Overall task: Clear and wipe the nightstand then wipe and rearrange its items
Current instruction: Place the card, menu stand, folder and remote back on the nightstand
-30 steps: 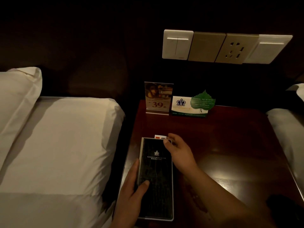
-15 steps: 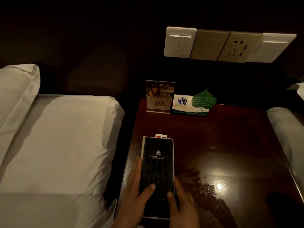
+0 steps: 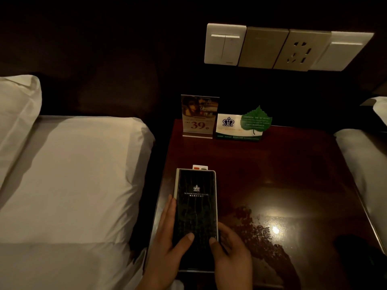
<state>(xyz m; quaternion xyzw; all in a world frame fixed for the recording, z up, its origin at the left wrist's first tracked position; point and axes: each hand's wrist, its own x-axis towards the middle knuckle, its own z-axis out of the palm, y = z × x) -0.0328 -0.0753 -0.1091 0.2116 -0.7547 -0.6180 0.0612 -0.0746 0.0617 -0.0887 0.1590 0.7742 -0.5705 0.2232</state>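
While both hands frame it, the black hotel folder [image 3: 195, 216] lies flat at the desk's [image 3: 293, 174] near left corner; left hand [image 3: 167, 245] clamps its left edge, thumb on top, right hand [image 3: 230, 252] grips the right edge. A small card [image 3: 200, 167] peeks out beyond it.

dim room | dark wall [image 3: 104, 49] | switch and socket panel [image 3: 287, 48] | white beds: left [image 3: 69, 185], right [image 3: 364, 164]
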